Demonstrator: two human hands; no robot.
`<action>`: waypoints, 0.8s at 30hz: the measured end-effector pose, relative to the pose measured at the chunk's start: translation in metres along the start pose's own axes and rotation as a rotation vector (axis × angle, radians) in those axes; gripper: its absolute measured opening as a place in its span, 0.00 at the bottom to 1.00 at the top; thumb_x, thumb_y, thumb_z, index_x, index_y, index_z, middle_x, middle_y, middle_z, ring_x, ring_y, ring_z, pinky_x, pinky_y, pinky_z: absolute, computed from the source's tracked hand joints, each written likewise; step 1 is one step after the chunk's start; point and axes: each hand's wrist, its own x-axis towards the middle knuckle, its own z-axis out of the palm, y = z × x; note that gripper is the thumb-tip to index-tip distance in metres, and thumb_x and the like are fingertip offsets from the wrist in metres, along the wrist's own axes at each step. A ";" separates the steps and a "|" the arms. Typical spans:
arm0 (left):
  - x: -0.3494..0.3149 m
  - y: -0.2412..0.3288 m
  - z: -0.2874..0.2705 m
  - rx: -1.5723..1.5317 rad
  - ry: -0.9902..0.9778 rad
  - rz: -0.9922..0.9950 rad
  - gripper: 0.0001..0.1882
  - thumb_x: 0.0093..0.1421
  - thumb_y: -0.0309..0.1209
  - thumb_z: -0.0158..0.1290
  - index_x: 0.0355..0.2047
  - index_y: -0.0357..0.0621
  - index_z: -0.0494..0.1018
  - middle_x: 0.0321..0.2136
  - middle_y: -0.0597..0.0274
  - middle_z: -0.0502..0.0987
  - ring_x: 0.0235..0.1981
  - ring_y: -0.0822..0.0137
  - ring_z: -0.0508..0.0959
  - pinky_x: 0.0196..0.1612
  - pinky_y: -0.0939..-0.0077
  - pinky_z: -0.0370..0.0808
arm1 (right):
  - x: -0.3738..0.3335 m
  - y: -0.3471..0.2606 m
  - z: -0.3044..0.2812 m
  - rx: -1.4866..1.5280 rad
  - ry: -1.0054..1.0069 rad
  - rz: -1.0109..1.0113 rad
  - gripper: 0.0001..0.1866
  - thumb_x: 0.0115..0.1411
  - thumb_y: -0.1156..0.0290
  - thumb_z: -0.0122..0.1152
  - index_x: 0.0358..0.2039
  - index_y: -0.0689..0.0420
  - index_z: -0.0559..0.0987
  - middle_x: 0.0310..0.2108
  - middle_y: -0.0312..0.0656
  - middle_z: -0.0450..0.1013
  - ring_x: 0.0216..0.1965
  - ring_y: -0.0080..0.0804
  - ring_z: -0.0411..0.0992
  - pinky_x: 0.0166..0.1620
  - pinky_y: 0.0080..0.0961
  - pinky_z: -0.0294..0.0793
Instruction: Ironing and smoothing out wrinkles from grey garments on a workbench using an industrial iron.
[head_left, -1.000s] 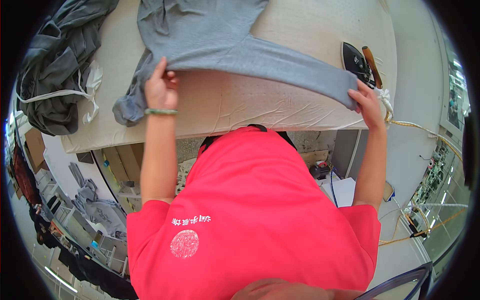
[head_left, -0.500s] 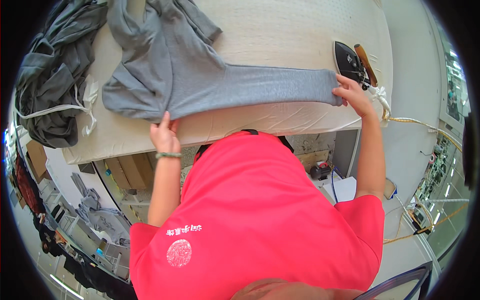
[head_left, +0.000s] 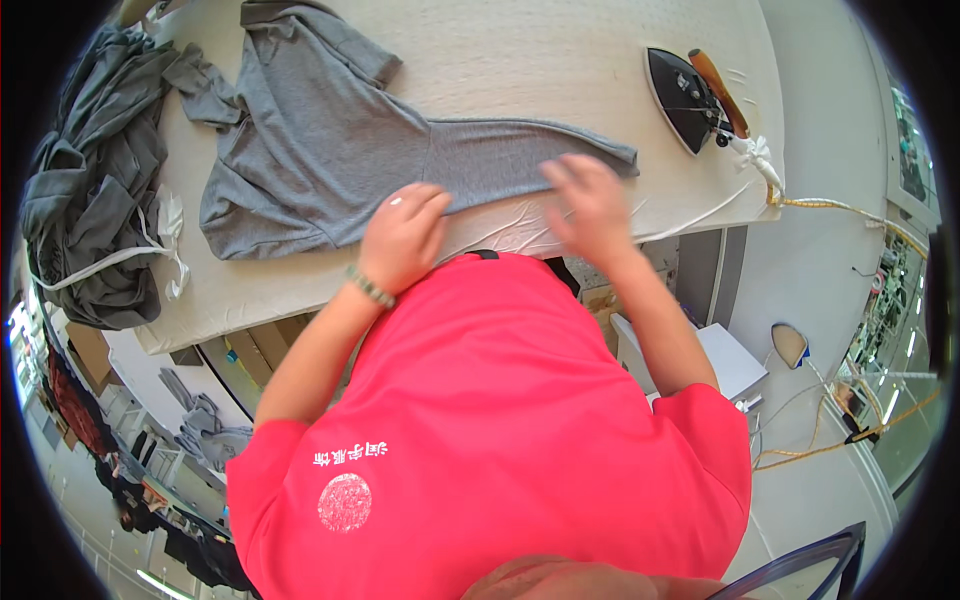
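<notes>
A grey knit garment [head_left: 330, 150] lies spread on the pale padded table, one sleeve [head_left: 505, 160] reaching right along the near side. At the near edge of that sleeve, close to where it joins the body, is my left hand [head_left: 403, 238]. Its fingers are loosely bent, the thumb is apart, and no cloth shows gripped between them. My right hand [head_left: 590, 208] hovers by the sleeve's cuff end, smeared by motion, fingers and thumb spread. The cuff edge lies free just beyond it, slightly curled. The sleeve's surface looks creased near its lower edge.
An iron [head_left: 688, 100] with a wooden handle stands at the right of the table [head_left: 520, 60], its cord [head_left: 850, 208] running off right. A pile of darker grey garments [head_left: 90, 190] with white ties fills the left. Below right is a white surface [head_left: 725, 362].
Both hands have released the garment's edge and come closer together: the right moved left off the cuff, the left moved right. The sleeve has slackened, and the garment's folds lie flatter.
</notes>
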 end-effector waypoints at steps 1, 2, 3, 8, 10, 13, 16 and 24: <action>0.017 -0.003 0.012 0.053 -0.046 0.092 0.22 0.60 0.27 0.59 0.56 0.42 0.75 0.51 0.52 0.78 0.54 0.52 0.77 0.58 0.58 0.72 | 0.001 -0.012 0.011 0.000 -0.047 -0.076 0.29 0.56 0.66 0.69 0.59 0.52 0.77 0.57 0.48 0.71 0.59 0.50 0.70 0.60 0.48 0.70; 0.031 -0.011 0.021 0.054 -0.046 0.097 0.22 0.60 0.27 0.59 0.56 0.42 0.75 0.51 0.52 0.78 0.54 0.52 0.77 0.58 0.58 0.72 | 0.005 -0.013 0.015 -0.002 -0.043 -0.074 0.29 0.56 0.66 0.69 0.59 0.52 0.77 0.57 0.48 0.71 0.59 0.50 0.70 0.60 0.48 0.70; 0.046 -0.019 0.029 0.180 -0.036 0.134 0.23 0.60 0.29 0.58 0.57 0.43 0.74 0.55 0.52 0.75 0.57 0.53 0.74 0.61 0.58 0.70 | 0.014 -0.008 0.020 -0.050 -0.022 -0.011 0.29 0.56 0.65 0.69 0.60 0.51 0.77 0.59 0.49 0.70 0.60 0.51 0.68 0.61 0.49 0.69; 0.081 -0.036 0.038 0.366 0.025 0.067 0.26 0.62 0.33 0.57 0.61 0.44 0.73 0.60 0.54 0.72 0.62 0.57 0.71 0.66 0.59 0.65 | 0.043 0.028 0.028 -0.191 0.038 0.217 0.31 0.56 0.60 0.68 0.61 0.47 0.76 0.62 0.49 0.66 0.64 0.50 0.65 0.65 0.50 0.65; 0.073 -0.034 0.043 0.406 0.033 0.129 0.26 0.62 0.34 0.57 0.61 0.44 0.73 0.60 0.55 0.72 0.62 0.57 0.71 0.66 0.59 0.65 | 0.041 0.029 0.027 -0.216 0.051 0.257 0.31 0.57 0.59 0.68 0.62 0.46 0.76 0.63 0.49 0.66 0.64 0.49 0.64 0.65 0.50 0.65; 0.065 -0.030 0.048 0.487 0.053 0.231 0.26 0.62 0.34 0.57 0.61 0.44 0.72 0.60 0.55 0.72 0.62 0.58 0.71 0.65 0.59 0.65 | 0.025 0.005 0.036 -0.123 0.039 0.002 0.29 0.59 0.58 0.66 0.62 0.45 0.76 0.63 0.48 0.65 0.66 0.48 0.63 0.66 0.50 0.64; 0.067 -0.028 0.053 0.379 0.060 0.107 0.27 0.61 0.36 0.57 0.61 0.43 0.73 0.59 0.55 0.73 0.62 0.59 0.71 0.65 0.59 0.65 | 0.038 0.018 0.036 -0.161 0.021 0.066 0.29 0.60 0.59 0.65 0.63 0.46 0.75 0.64 0.49 0.65 0.66 0.49 0.62 0.67 0.50 0.64; 0.070 -0.018 0.060 0.361 0.027 0.110 0.28 0.60 0.37 0.58 0.60 0.42 0.73 0.61 0.56 0.72 0.64 0.58 0.70 0.68 0.58 0.63 | 0.021 0.053 0.024 -0.147 0.055 0.056 0.29 0.61 0.61 0.65 0.64 0.49 0.74 0.65 0.49 0.65 0.66 0.51 0.64 0.68 0.48 0.64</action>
